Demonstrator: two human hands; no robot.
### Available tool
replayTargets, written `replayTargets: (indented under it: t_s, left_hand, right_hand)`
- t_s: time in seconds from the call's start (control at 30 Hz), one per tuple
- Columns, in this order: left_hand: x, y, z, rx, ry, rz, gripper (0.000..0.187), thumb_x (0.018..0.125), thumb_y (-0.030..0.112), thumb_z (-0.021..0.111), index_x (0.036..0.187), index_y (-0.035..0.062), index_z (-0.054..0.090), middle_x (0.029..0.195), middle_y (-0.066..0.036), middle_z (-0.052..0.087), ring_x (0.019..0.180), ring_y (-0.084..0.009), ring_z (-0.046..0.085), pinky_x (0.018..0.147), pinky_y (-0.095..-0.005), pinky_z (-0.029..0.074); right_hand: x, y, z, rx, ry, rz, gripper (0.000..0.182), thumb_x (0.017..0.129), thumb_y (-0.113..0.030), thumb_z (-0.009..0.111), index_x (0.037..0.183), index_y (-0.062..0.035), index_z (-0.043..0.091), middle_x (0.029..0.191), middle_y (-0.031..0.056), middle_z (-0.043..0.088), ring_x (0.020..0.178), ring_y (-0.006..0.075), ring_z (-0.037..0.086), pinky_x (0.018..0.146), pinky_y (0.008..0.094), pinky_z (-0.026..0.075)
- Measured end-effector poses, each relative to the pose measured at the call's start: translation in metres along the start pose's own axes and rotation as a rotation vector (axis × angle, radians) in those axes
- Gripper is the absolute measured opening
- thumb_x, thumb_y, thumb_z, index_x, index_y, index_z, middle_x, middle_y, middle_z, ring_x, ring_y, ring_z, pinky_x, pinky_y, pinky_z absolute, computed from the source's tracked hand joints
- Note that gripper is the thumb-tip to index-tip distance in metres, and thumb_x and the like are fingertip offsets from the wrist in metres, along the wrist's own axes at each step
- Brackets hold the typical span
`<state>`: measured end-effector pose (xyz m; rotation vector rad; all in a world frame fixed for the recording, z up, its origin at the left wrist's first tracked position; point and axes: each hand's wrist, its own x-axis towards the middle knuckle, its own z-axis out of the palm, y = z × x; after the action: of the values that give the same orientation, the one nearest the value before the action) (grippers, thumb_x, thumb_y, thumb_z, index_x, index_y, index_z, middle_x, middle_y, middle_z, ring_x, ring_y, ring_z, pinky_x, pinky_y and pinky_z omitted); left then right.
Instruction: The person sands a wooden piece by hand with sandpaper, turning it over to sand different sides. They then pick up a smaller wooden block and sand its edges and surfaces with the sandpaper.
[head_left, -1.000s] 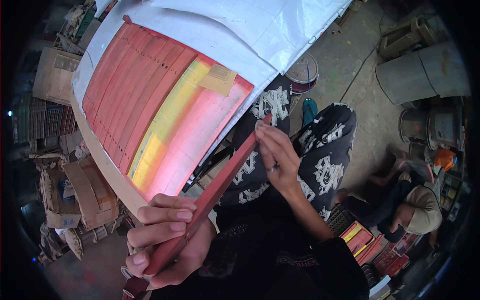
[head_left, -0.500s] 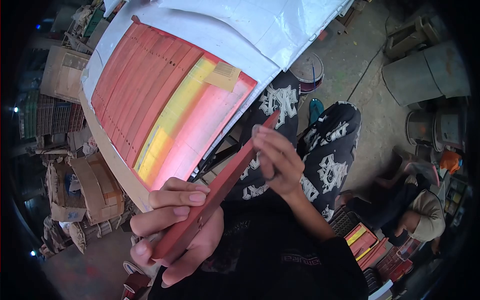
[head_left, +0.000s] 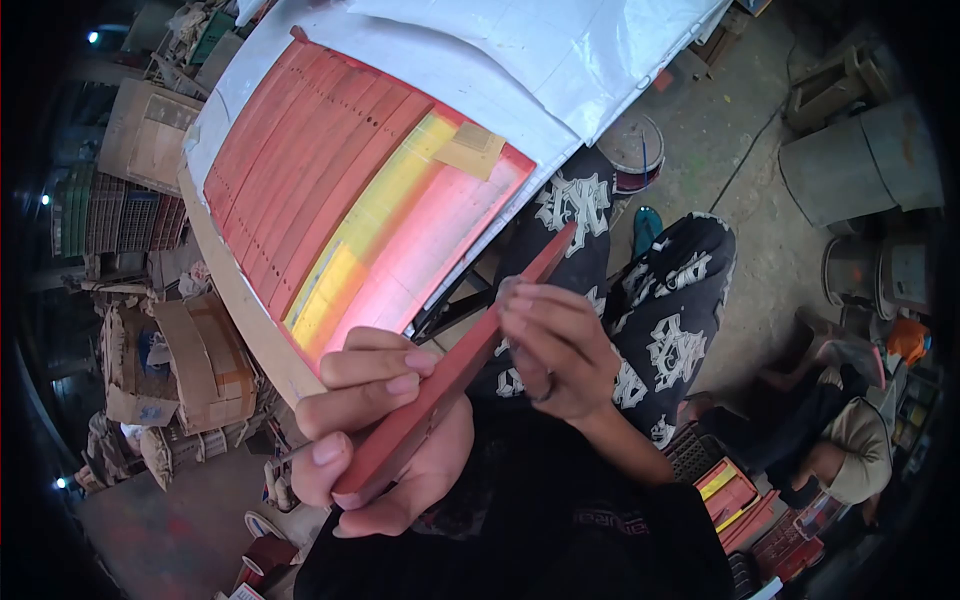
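Observation:
A long, dark red wooden strip (head_left: pixel 448 386) runs diagonally in front of me, with small holes in its side. My left hand (head_left: pixel 362 402) is closed around its near end, fingers over the top and thumb below. A thin grey piece (head_left: pixel 294 452) sticks out beside the left fingers. Farther along the strip, my right hand (head_left: pixel 565 350) is pinched against it; something greyish shows at the fingertips, too small to name. On the table ahead lies a row of similar red strips (head_left: pixel 310 150), beside a yellow-and-pink sprayed surface (head_left: pixel 430 240) with a small brown cardboard piece (head_left: pixel 470 152) on it.
White plastic sheeting (head_left: pixel 480 60) covers the table behind the strips. Cardboard boxes (head_left: pixel 205 360) and stacked crates (head_left: pixel 120 220) stand at left. A round tin (head_left: pixel 635 150) and large drums (head_left: pixel 860 165) are on the right. Another person (head_left: pixel 850 445) sits at lower right near red strips (head_left: pixel 730 490).
The view has shifted slightly, so the table appears farther right. My right hand sits a little lower along the strip. The left hand keeps its hold.

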<state>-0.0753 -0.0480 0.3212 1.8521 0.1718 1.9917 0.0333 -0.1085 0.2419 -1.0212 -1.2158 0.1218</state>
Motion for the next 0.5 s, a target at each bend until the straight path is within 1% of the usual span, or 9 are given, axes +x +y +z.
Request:
replayTargets:
  t_s: [0.07,0.1,0.17,0.27,0.3,0.37,0.47,0.5]
  left_hand:
    - [0.001,-0.002,0.004,0.037,0.063,0.007,0.063,0.105,0.057,0.025,0.123,0.0006,0.047,0.077,-0.016,0.052,0.054,-0.024,0.048,0.044,-0.0329,0.041]
    - [0.002,-0.004,0.005,0.057,0.099,0.02,0.063,0.104,0.056,0.026,0.121,0.0001,0.048,0.074,-0.014,0.05,0.051,-0.0223,0.045,0.043,-0.0311,0.039]
    - [0.004,-0.005,0.004,0.079,0.117,0.034,0.06,0.103,0.054,0.029,0.119,-0.0001,0.049,0.074,-0.014,0.051,0.051,-0.021,0.045,0.042,-0.0309,0.04]
    - [0.001,-0.003,0.003,0.086,0.166,0.017,0.06,0.103,0.054,0.03,0.118,0.0002,0.05,0.075,-0.013,0.051,0.051,-0.0204,0.046,0.042,-0.0312,0.041]
    - [0.001,-0.003,0.005,0.085,0.182,0.022,0.06,0.103,0.055,0.03,0.119,0.0002,0.05,0.075,-0.013,0.051,0.051,-0.0206,0.047,0.042,-0.0312,0.041]
    - [0.002,-0.003,0.007,0.076,0.197,0.021,0.061,0.103,0.056,0.031,0.119,0.0002,0.05,0.075,-0.013,0.051,0.052,-0.021,0.049,0.042,-0.0313,0.041]
    - [-0.002,0.002,0.002,0.051,0.171,-0.002,0.062,0.106,0.054,0.022,0.115,-0.0017,0.048,0.081,-0.021,0.054,0.049,-0.0279,0.053,0.044,-0.0369,0.042]
    - [-0.002,0.002,0.002,0.067,0.186,-0.005,0.062,0.105,0.055,0.024,0.117,-0.0007,0.049,0.079,-0.019,0.053,0.05,-0.026,0.053,0.044,-0.0355,0.042]
  right_hand:
    - [0.009,-0.015,0.006,0.079,-0.001,-0.042,0.023,0.086,0.0,0.072,0.109,0.0025,0.073,0.11,0.0135,0.07,0.102,0.0325,0.071,0.085,0.0381,0.061]
    - [0.006,-0.011,0.007,0.042,0.01,-0.049,0.022,0.087,0.0,0.071,0.109,0.0024,0.073,0.11,0.0134,0.07,0.101,0.0328,0.071,0.085,0.0384,0.061]
    - [-0.007,0.008,0.007,-0.021,0.028,-0.066,0.022,0.087,0.0,0.07,0.109,0.0022,0.073,0.11,0.0133,0.07,0.101,0.0333,0.071,0.085,0.0389,0.061]
    - [-0.012,0.02,0.002,-0.093,0.001,-0.001,0.022,0.088,0.0,0.069,0.11,0.002,0.072,0.108,0.0133,0.07,0.102,0.0345,0.07,0.086,0.0405,0.059]
    - [-0.01,0.019,0.001,-0.116,0.003,0.018,0.023,0.088,0.0,0.069,0.11,0.0019,0.072,0.108,0.0135,0.071,0.102,0.0346,0.069,0.087,0.0407,0.059]
    - [-0.002,-0.002,0.011,-0.018,0.015,-0.036,0.023,0.087,0.0,0.07,0.11,-0.0002,0.073,0.11,0.0117,0.071,0.103,0.0322,0.069,0.085,0.0388,0.058]
    - [0.016,-0.024,0.016,0.068,-0.009,-0.084,0.025,0.087,-0.001,0.071,0.111,-0.003,0.074,0.111,0.0088,0.071,0.103,0.0296,0.07,0.082,0.0361,0.058]
    - [0.013,-0.021,0.015,0.019,-0.003,-0.08,0.025,0.087,-0.002,0.071,0.112,-0.0026,0.074,0.11,0.0094,0.071,0.102,0.03,0.07,0.083,0.0365,0.058]
